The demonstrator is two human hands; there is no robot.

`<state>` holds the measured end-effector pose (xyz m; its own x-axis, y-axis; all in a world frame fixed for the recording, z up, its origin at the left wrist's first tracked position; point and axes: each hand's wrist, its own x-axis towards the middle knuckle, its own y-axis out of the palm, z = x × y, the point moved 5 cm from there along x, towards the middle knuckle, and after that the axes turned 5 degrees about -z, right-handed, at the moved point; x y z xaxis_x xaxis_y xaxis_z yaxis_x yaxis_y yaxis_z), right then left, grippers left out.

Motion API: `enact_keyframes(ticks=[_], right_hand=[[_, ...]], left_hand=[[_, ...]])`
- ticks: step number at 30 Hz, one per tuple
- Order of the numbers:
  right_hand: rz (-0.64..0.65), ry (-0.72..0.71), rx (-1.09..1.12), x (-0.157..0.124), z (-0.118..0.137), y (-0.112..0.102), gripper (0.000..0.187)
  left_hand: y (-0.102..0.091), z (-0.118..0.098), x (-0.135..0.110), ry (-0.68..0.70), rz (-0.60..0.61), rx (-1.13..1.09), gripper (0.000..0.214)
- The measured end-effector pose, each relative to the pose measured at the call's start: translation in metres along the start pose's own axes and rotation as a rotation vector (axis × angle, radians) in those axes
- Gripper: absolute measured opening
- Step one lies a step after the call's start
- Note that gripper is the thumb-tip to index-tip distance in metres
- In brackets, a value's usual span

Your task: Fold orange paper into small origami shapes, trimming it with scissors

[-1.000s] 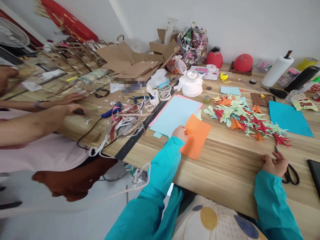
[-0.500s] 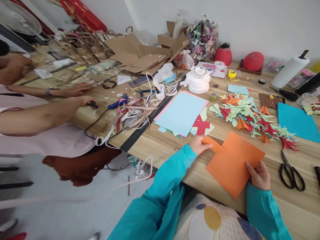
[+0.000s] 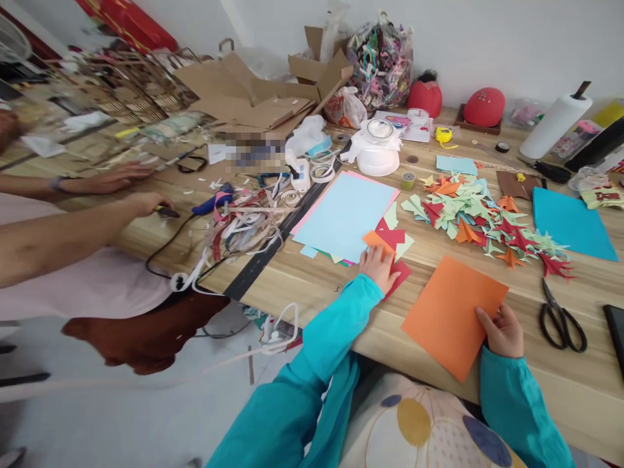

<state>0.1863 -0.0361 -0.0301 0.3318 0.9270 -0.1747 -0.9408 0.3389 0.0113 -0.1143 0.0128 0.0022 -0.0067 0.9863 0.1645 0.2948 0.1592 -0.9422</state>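
the right hand [image 3: 504, 331] holds an orange sheet [image 3: 455, 315] by its right long side, thumb on top and fingers underneath, close to the near edge of the desk [image 3: 312, 283]. the sheet's long axis runs at a slant, from the near edge toward the far right, so 1 corner points straight away from the person and the opposite corner reaches toward the near edge; whether it lies fully flat cannot be told. the left hand [image 3: 377, 268] is over a small orange piece [image 3: 379, 241], fingers bunched narrow; whether they pinch it or only press cannot be told. that piece overlaps red paper [image 3: 400, 278] and sits at the near right corner of a pale blue sheet [image 3: 344, 214], which tops a stack and slants the same way as the orange sheet. the small piece's long axis is hidden by the fingers. to the right of the right hand, scissors [image 3: 561, 325] lie with their tips aimed at the desk's far edge, leaning left, and their 2 loops toward the near edge. just beyond the tips, a pile of folded paper shapes [image 3: 463, 211] stretches slantwise toward the far edge.
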Motion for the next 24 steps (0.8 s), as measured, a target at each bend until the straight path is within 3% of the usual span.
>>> enact_keyframes(ticks=[3,6,10,16,18,21,24], right_hand=[[0.015,0.02,-0.002,0.001,0.002,0.001,0.047],[0.023,0.01,0.0,0.002,0.006,0.005,0.049],[0.029,0.012,0.026,0.0,0.01,0.009,0.048],[0.077,0.048,0.104,-0.001,0.011,0.006,0.05],[0.07,0.088,0.126,0.0,0.013,0.003,0.052],[0.064,0.178,0.164,0.001,0.016,0.002,0.057],[0.09,0.22,0.188,0.002,0.019,0.007,0.06]], left_hand=[[0.01,-0.005,-0.009,0.167,0.061,-0.078,0.034],[0.008,0.001,-0.012,0.221,0.072,-0.13,0.028],[0.009,0.001,-0.018,0.365,0.114,-0.085,0.049],[0.009,0.009,-0.013,0.306,0.01,-0.038,0.039],[0.003,-0.008,-0.018,0.393,-0.025,-0.101,0.043],[-0.003,-0.051,-0.032,0.618,0.008,-0.219,0.054],[-0.005,-0.083,-0.04,0.713,-0.048,-0.231,0.052]])
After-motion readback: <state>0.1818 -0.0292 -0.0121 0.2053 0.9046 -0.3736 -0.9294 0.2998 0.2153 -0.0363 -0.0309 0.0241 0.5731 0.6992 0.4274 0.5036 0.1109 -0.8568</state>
